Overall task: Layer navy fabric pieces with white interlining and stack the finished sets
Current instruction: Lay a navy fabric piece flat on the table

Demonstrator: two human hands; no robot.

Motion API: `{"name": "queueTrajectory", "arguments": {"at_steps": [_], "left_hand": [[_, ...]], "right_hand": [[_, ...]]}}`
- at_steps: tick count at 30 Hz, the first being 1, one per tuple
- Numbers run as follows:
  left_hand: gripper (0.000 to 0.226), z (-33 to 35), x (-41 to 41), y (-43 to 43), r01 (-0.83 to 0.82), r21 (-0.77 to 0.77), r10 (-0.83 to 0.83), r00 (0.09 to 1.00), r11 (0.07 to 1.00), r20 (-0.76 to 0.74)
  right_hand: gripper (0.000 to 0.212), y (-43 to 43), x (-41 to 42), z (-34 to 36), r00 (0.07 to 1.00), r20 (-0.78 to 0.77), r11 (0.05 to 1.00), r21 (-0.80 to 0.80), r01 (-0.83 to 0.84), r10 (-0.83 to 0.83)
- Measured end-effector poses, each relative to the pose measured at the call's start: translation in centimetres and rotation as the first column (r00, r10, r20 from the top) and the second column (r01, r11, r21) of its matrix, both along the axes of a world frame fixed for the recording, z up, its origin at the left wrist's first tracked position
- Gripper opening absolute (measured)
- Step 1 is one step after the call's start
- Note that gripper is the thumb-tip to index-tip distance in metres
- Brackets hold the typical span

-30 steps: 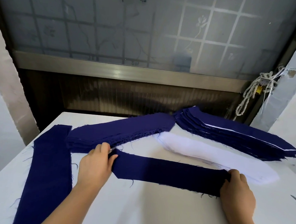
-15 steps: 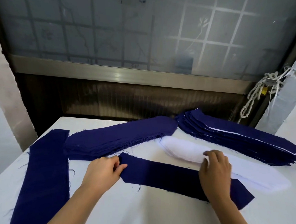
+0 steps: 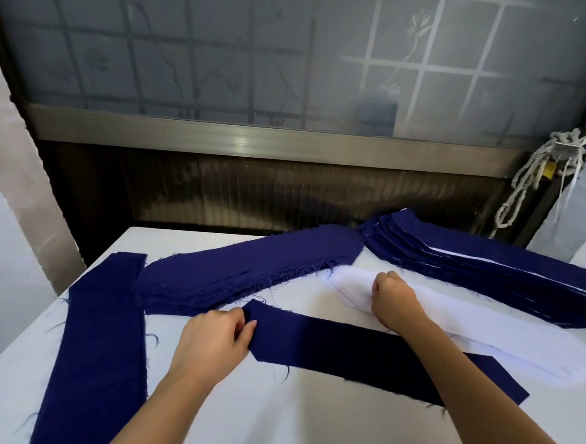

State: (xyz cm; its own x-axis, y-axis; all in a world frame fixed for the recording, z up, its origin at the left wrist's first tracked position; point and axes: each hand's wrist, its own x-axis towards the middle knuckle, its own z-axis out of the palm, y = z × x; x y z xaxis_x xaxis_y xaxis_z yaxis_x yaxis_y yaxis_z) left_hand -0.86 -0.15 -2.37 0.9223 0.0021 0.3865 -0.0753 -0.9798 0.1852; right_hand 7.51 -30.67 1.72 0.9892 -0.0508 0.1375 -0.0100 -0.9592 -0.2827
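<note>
**A:** From the head camera, where is the navy piece being worked on?

**B:** The single navy piece (image 3: 345, 348) lies flat on the white tabletop (image 3: 272, 423), near the middle, running left to right. Its pointed left end is at the left hand (image 3: 214, 340).

**A:** And that hand's grip?

**B:** Closed. The thumb and curled fingers pinch the piece's left tip. The right forearm crosses over the right half of the piece.

**A:** What about the right hand?

**B:** The right hand (image 3: 394, 302) is further away, on the left end of the white interlining pile (image 3: 491, 325). Its grip is closed too, knuckles up and fingers curled down onto the top layer, where the white cloth creases at the fingertips. How many layers it has hold of I cannot tell.

**A:** How does the interlining lie relative to the navy piece?

**B:** It lies just beyond the piece, slanting towards the near right, and its near edge touches the piece's far edge.

**A:** And the other fabric?

**B:** A frayed pile of navy pieces (image 3: 247, 270) lies at the far left of centre. The finished stack (image 3: 487, 271) sits at the far right, navy with thin white edges showing between layers. A long navy strip (image 3: 99, 330) runs along the left side.

**A:** What is behind the tabletop?

**B:** A frosted window (image 3: 226, 63), and a knotted rope (image 3: 527, 181) hanging at the right.
</note>
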Motion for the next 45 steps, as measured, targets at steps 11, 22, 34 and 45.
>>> {"name": "queueTrajectory", "arguments": {"at_steps": [11,22,34,45], "left_hand": [[0.041,0.2,-0.2,0.1,0.006,-0.014,-0.006,1.0,1.0,-0.015],[0.039,1.0,0.0,-0.8,-0.054,-0.014,0.053,0.993,0.998,-0.105],[0.037,1.2,-1.1,-2.0,-0.009,-0.05,0.011,0.999,0.999,0.041],[0.043,1.5,-1.3,-1.5,0.136,-0.687,-0.164,0.986,0.714,0.024]], "right_hand": [[0.018,-1.4,-0.3,1.5,0.989,-0.137,0.995,0.082,-0.05,0.06],[0.014,-1.3,-0.2,2.1,0.973,-0.229,0.961,0.257,0.098,-0.038],[0.017,-2.8,-0.4,1.3,0.98,-0.2,0.826,0.553,0.113,0.0],[0.013,2.0,-5.4,4.9,0.962,-0.048,0.923,0.299,-0.243,0.269]]}}
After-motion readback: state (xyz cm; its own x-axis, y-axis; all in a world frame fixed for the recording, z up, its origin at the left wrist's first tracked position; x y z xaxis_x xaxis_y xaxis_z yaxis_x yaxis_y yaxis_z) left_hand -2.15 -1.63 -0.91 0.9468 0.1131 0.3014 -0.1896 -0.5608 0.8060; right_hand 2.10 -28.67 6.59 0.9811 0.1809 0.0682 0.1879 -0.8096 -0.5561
